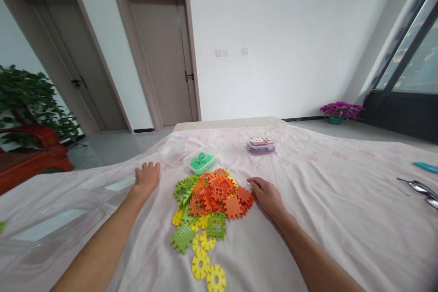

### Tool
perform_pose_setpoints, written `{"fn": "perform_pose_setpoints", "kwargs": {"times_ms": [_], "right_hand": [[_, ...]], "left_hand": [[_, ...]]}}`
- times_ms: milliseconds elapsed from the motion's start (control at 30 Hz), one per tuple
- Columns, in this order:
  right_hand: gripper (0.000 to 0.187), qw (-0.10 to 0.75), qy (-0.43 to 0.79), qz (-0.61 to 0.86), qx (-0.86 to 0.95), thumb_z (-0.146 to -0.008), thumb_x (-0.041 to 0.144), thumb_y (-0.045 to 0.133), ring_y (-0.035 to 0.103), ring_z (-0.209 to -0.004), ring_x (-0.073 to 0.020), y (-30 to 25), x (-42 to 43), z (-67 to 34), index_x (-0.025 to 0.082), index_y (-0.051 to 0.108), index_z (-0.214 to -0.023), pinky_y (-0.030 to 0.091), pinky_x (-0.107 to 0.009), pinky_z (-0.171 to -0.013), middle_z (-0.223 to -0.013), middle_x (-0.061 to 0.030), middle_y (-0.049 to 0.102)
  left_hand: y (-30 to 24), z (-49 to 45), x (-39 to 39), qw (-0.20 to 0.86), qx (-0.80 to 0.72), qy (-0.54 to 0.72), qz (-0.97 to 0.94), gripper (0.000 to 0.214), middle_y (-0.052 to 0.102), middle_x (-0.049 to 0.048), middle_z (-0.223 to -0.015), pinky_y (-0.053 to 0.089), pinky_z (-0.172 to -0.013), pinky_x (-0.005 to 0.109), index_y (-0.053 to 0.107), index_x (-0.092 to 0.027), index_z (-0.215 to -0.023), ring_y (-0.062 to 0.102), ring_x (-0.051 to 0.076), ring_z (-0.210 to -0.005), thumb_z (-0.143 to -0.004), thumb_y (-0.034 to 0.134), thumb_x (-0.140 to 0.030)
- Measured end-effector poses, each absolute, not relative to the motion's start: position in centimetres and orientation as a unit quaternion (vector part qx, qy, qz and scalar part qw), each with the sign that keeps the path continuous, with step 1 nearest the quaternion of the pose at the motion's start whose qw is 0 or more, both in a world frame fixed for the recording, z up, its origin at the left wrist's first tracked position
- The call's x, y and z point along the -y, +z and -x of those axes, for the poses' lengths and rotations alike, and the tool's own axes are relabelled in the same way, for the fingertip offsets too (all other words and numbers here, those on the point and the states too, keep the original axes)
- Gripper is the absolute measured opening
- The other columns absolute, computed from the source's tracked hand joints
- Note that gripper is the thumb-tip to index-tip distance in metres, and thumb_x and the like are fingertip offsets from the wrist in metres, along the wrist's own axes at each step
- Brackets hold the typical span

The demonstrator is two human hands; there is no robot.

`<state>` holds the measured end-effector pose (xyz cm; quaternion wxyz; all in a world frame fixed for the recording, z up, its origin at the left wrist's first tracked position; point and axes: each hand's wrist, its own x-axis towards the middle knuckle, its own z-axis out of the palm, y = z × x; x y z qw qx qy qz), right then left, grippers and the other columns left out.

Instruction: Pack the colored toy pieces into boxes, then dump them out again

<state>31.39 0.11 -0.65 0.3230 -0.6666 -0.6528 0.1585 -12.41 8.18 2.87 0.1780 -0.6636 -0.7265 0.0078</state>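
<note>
A heap of plastic building pieces lies on the cloth between my hands: orange square pieces [219, 191], green square pieces [216, 226] and yellow notched discs [200, 263]. My left hand [148, 177] rests on the cloth left of the heap, its fingers spread and nothing in them. On the other side, my right hand [268, 195] lies beside the orange pieces with its fingers curled in; I see nothing held. Just behind the heap stands a clear tub [193, 167] with mint-green pieces [202, 160] inside.
Clear plastic containers [85, 210] lie on the left of the pale flowered cloth [342, 182]. A lidded box [261, 145] with purple contents sits at the back. Spectacles [419, 188] and a blue item [426, 167] are at the far right.
</note>
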Motion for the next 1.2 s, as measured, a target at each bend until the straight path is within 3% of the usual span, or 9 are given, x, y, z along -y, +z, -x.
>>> {"fn": "perform_pose_setpoints", "kwargs": {"times_ms": [467, 600, 667, 733, 767, 900, 1000, 1100, 1200], "right_hand": [[0.035, 0.328, 0.153, 0.663, 0.656, -0.089, 0.034, 0.043, 0.068, -0.099, -0.0237, -0.8, -0.2, -31.5, 0.027, 0.073, -0.107, 0.047, -0.032, -0.084, -0.106, -0.0029, 0.075], [0.036, 0.340, 0.161, 0.662, 0.648, -0.090, 0.035, 0.042, 0.069, -0.094, -0.0245, -0.9, -0.3, -31.4, 0.026, 0.073, -0.108, 0.049, -0.034, -0.082, -0.100, -0.0040, 0.076], [0.037, 0.364, 0.170, 0.652, 0.642, -0.090, 0.037, 0.043, 0.069, -0.094, -0.0248, -1.0, -0.3, -31.3, 0.025, 0.072, -0.110, 0.050, -0.035, -0.083, -0.101, -0.0051, 0.075], [0.039, 0.400, 0.184, 0.620, 0.649, -0.092, 0.041, 0.043, 0.067, -0.101, -0.0250, -1.1, -0.2, -31.2, 0.024, 0.070, -0.115, 0.050, -0.037, -0.089, -0.109, -0.0070, 0.073], [0.042, 0.415, 0.196, 0.598, 0.657, -0.093, 0.043, 0.043, 0.066, -0.106, -0.0251, -1.1, -0.1, -31.1, 0.023, 0.068, -0.119, 0.049, -0.038, -0.094, -0.115, -0.0080, 0.071], [0.056, 0.404, 0.271, 0.517, 0.704, -0.094, 0.053, 0.047, 0.054, -0.126, -0.0265, -0.8, 0.8, -30.3, 0.022, 0.052, -0.141, 0.041, -0.043, -0.107, -0.140, -0.0100, 0.056], [0.073, 0.360, 0.277, 0.460, 0.763, -0.085, 0.057, 0.062, 0.049, -0.131, -0.0304, -0.2, 1.5, -29.2, 0.024, 0.043, -0.148, 0.037, -0.047, -0.111, -0.147, -0.0101, 0.050], [0.083, 0.347, 0.249, 0.426, 0.798, -0.077, 0.057, 0.071, 0.050, -0.128, -0.0342, 0.1, 1.8, -28.3, 0.022, 0.045, -0.147, 0.036, -0.050, -0.110, -0.144, -0.0127, 0.052], [0.075, 0.376, 0.246, 0.419, 0.789, -0.078, 0.055, 0.072, 0.053, -0.124, -0.0326, -0.2, 1.7, -27.8, 0.021, 0.051, -0.142, 0.039, -0.048, -0.108, -0.138, -0.0127, 0.057]], "left_hand": [[2.9, 20.2, -6.3, 0.194, 0.668, 0.004, 0.718, 0.035, 0.062, 0.0145, -0.126, 0.040, -0.097, 0.050, 0.062, -0.018, -0.118, 0.052, 0.031, -0.121, -0.086, 0.049, -0.014], [2.7, 19.9, -5.9, 0.233, 0.628, -0.105, 0.735, 0.033, 0.061, 0.0176, -0.129, 0.030, -0.106, 0.060, 0.064, -0.016, -0.117, 0.050, 0.035, -0.125, -0.088, 0.050, -0.018], [2.4, 17.9, -5.2, 0.239, 0.589, -0.157, 0.756, 0.029, 0.064, 0.0147, -0.126, 0.033, -0.107, 0.055, 0.065, -0.019, -0.114, 0.053, 0.031, -0.123, -0.091, 0.047, -0.022], [2.2, 14.5, -3.9, 0.216, 0.541, -0.169, 0.795, 0.027, 0.069, 0.0076, -0.116, 0.042, -0.102, 0.041, 0.067, -0.024, -0.109, 0.060, 0.023, -0.113, -0.093, 0.046, -0.023], [2.0, 12.5, -3.0, 0.179, 0.503, -0.198, 0.822, 0.027, 0.071, 0.0078, -0.112, 0.044, -0.100, 0.040, 0.068, -0.023, -0.107, 0.062, 0.022, -0.109, -0.094, 0.045, -0.023], [1.3, 4.1, 0.9, 0.069, 0.496, -0.295, 0.814, 0.036, 0.065, 0.0080, -0.127, 0.042, -0.105, 0.044, 0.059, -0.024, -0.127, 0.057, 0.024, -0.120, -0.096, 0.045, -0.037], [0.6, -0.4, 2.8, -0.027, 0.524, -0.304, 0.795, 0.049, 0.056, 0.0097, -0.140, 0.039, -0.110, 0.047, 0.052, -0.023, -0.137, 0.049, 0.026, -0.132, -0.094, 0.047, -0.048], [0.2, -3.0, 3.1, -0.077, 0.542, -0.328, 0.770, 0.053, 0.054, 0.0107, -0.142, 0.036, -0.113, 0.048, 0.052, -0.022, -0.137, 0.047, 0.027, -0.134, -0.092, 0.051, -0.049], [0.4, -4.6, 2.6, -0.129, 0.542, -0.381, 0.738, 0.043, 0.061, 0.0080, -0.134, 0.038, -0.111, 0.045, 0.056, -0.024, -0.131, 0.053, 0.024, -0.127, -0.092, 0.050, -0.042]]}}
